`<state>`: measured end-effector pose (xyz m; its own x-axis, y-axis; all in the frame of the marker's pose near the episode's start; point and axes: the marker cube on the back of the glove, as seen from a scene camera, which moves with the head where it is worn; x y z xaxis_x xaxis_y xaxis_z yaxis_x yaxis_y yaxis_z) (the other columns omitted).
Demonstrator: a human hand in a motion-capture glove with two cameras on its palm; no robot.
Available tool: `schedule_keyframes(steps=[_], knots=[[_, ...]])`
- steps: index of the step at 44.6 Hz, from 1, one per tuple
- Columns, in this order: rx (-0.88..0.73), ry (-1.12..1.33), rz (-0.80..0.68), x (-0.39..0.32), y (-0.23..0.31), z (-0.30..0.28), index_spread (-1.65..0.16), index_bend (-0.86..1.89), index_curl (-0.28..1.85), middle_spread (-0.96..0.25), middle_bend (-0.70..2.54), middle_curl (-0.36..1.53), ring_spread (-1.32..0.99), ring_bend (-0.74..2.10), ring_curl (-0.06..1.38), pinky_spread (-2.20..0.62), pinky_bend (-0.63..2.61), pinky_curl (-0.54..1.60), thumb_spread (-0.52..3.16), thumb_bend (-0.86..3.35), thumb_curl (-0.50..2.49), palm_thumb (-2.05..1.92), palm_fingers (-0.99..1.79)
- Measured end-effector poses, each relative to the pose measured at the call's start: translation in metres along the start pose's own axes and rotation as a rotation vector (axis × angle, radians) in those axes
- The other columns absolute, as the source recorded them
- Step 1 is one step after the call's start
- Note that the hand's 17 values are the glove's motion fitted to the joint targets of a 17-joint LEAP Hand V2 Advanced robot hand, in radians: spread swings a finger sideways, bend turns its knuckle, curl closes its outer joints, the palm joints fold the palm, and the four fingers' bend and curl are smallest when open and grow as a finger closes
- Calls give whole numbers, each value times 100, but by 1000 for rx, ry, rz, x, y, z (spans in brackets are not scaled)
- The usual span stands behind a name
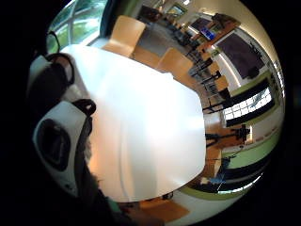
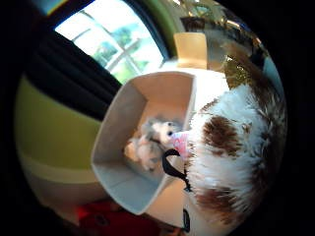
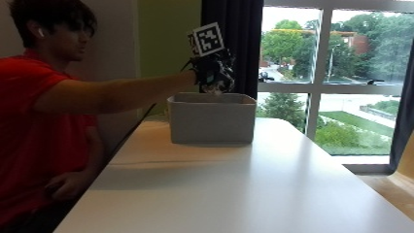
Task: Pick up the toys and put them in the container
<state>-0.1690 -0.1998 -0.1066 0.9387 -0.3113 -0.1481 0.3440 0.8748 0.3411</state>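
Note:
My gloved right hand (image 3: 210,73) hangs just above the open top of the grey container (image 3: 211,119), at the far end of the white table (image 3: 246,184). Its fingers curl round a fluffy white plush toy with brown patches (image 2: 236,147), which fills one side of the thumb side palm view. Little of this toy shows under the glove in the outside view. Inside the container (image 2: 118,128) lies a grey and white plush toy (image 2: 152,140) on the bottom.
The container stands near the table's far left corner, in front of a dark curtain (image 3: 230,29) and a large window (image 3: 336,73). Wooden chairs (image 1: 174,63) stand along the table's other side. The person's bare hand (image 3: 64,184) rests by their lap.

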Motion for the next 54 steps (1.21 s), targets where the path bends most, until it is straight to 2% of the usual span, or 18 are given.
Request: schedule_keyframes(steps=[8,15,23,27,28,29,33,37,44,54], knots=[[-64,-54,-39,-71,-11,-30,-39,57,104,-45,62,70,-44,89,42,-38,95,40,63,1,89,59,107],[-48,-100,-65,-113,-19,-32,-40,54,107,-46,56,70,-44,87,41,-38,93,39,65,-2,91,56,98],[-84,-111,-94,-136,-20,-17,-41,39,107,-47,43,68,-43,85,41,-37,100,40,71,-3,91,50,84],[-78,-124,-116,-138,-16,-10,-42,29,105,-46,38,66,-40,78,39,-33,104,41,79,-4,89,44,62],[-80,-130,-118,-137,-15,-9,-42,29,106,-46,37,66,-39,78,40,-33,106,42,80,-3,89,44,65],[-86,-137,-119,-136,-14,-8,-42,22,102,-42,30,63,-37,75,38,-28,107,42,84,-6,87,38,45],[-95,-157,-115,-127,-8,-6,-44,13,95,-34,19,60,-28,66,36,-17,114,45,97,-11,76,14,19],[-67,-150,-101,-110,0,-9,-45,16,88,-28,19,58,-20,52,32,-8,113,43,103,-11,66,-3,1],[-73,-119,-70,-65,26,-3,-46,19,81,-21,20,54,-11,42,26,1,106,38,107,-9,54,-10,2],[-130,-99,99,45,92,30,-46,22,74,-17,21,52,-8,39,25,6,89,32,111,-7,42,-8,2]])
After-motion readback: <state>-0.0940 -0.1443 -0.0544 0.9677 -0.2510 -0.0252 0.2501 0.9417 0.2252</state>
